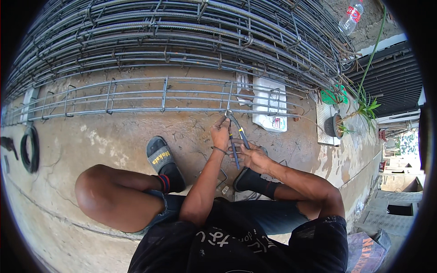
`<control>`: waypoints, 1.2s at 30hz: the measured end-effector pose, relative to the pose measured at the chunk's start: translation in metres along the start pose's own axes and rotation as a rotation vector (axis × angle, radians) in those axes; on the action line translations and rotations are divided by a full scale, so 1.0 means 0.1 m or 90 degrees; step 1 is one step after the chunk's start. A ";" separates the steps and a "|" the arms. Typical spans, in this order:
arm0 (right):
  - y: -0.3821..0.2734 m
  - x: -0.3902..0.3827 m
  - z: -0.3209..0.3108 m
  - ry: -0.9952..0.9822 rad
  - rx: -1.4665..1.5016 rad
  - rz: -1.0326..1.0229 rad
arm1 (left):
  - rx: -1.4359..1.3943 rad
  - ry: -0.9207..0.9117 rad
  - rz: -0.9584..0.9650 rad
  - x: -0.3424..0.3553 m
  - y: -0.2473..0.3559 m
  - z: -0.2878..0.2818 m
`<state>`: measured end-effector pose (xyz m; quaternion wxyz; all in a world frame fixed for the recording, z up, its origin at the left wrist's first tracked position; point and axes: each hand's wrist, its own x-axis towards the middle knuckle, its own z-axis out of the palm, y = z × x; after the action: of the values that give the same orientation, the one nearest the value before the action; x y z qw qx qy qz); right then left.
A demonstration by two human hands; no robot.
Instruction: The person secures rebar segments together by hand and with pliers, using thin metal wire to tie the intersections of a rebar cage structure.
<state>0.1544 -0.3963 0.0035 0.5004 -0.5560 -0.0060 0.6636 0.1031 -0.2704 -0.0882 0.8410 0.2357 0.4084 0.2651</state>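
A pair of end-cutting pincers (236,123) with dark blue, yellow-marked handles has its jaws at the lower bar of a rebar cage (136,109), where a stirrup (231,94) crosses. My right hand (256,158) holds the pincers, its fingers reaching across the parted handles. Just below the jaws, my left hand (220,133) is closed in a pinch close to the bar. Whatever is between its fingertips is too small to make out. The cage lies lengthwise in front of me, its right part over a white block (268,123).
Long rebar cages (182,32) are stacked beyond. A black wire coil (30,150) and a dark tool (8,144) lie left. A potted plant (334,126), green object (334,94) and plastic bottle (350,20) are right. My slippered feet (165,157) flank the work.
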 end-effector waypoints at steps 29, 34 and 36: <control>-1.03 -0.94 -1.34 0.150 -0.698 0.259 | 0.045 0.039 0.094 0.00 0.35 -0.01; -0.51 -1.56 -2.38 0.379 -1.080 0.122 | 0.123 -0.305 0.043 -0.31 0.00 0.61; 0.05 -1.84 -2.67 0.517 -0.970 0.021 | 0.245 -0.369 0.079 -0.43 -0.17 0.86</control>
<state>0.3278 -0.6687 0.0333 -0.0556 -0.9341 -0.2621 0.2359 0.1547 -0.3266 -0.0265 0.8445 0.4794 0.1804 0.1563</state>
